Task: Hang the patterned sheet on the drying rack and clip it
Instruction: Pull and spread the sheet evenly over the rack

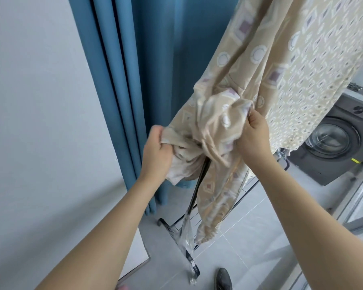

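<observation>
The beige patterned sheet (281, 59) hangs down from above the frame, over a black drying rack whose upright pole (199, 185) and wheeled base show below it. Its lower part is bunched between my hands. My left hand (155, 155) grips a crumpled fold at the left of the bunch. My right hand (254, 135) grips the bunch at its right side, fingers curled into the cloth. A loose tail of the sheet drops toward the floor. The rack's top bar is out of view, and no clips are visible.
Blue curtains (134, 70) hang just behind the rack, beside a white wall (29, 101) on the left. A dark washing machine (335, 143) stands at the right. Clear plastic wrap (187, 237) clings to the rack's base. A dark shoe (223, 278) shows on the grey tiled floor.
</observation>
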The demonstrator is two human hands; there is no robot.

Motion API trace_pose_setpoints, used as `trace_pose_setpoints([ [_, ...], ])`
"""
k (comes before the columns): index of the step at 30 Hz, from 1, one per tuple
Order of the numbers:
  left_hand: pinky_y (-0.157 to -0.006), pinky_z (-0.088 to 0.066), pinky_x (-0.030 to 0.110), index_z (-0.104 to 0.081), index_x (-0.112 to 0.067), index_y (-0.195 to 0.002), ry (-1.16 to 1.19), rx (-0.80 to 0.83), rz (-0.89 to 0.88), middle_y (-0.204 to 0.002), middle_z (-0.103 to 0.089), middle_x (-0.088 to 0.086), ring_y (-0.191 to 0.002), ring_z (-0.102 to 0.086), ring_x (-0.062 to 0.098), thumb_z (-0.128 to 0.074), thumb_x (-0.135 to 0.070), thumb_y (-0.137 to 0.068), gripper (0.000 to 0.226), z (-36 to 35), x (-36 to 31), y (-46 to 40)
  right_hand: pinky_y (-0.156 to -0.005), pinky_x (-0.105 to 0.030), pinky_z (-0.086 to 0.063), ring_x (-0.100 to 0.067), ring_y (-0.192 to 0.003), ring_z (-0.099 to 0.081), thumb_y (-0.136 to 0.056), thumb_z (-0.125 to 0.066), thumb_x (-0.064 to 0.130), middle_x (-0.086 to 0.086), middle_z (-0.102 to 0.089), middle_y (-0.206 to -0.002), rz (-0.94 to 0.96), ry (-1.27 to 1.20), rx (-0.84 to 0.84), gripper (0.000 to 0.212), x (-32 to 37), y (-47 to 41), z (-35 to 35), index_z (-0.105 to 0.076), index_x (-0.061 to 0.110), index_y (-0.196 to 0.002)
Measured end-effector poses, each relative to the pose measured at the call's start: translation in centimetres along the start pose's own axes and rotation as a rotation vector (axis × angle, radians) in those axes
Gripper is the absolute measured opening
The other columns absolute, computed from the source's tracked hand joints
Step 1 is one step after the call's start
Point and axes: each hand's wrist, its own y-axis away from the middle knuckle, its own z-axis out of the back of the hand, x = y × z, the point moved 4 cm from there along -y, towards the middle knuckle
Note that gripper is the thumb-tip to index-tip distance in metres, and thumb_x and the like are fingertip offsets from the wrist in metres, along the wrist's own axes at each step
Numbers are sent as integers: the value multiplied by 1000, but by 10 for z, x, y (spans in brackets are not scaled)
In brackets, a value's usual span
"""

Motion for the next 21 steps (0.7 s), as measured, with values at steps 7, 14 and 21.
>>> trace_pose_setpoints([
  [7, -72, -51, 32, -52, -28, -117, -900, 813, 228, -102, -65, 0, -86, -61, 23, -59, -57, -74, 52, -9, 73, 49, -61, -28, -42, -9, -62, -50, -76, -54, 29, 14, -55, -58, -81, -257, -76, 14, 12, -2, -6, -53, 19, -67],
  [14, -67, -49, 30, -60, -26, -89, -502, 470, 424, -83, -66, -2, -77, -63, 21, -51, -41, -91, 18, 9, 110, 81, -67, -29, -45, -6, -65, -53, -88, -54, 15, 16, -57, -62, -127, -246, -148, 22, -3, 8, -27, -54, 25, -68],
  [21, -70, -56, 39, -69, -29, -85, 230, -66, 420, -84, -73, -5, -80, -68, 19, -64, -11, -74, 21, 44, 77, 101, -71, -32, -46, -11, -74, -57, -90, -42, 21, 14, -58, -74, -22, 7, -210, 13, 8, 19, -49, -53, 16, -90],
])
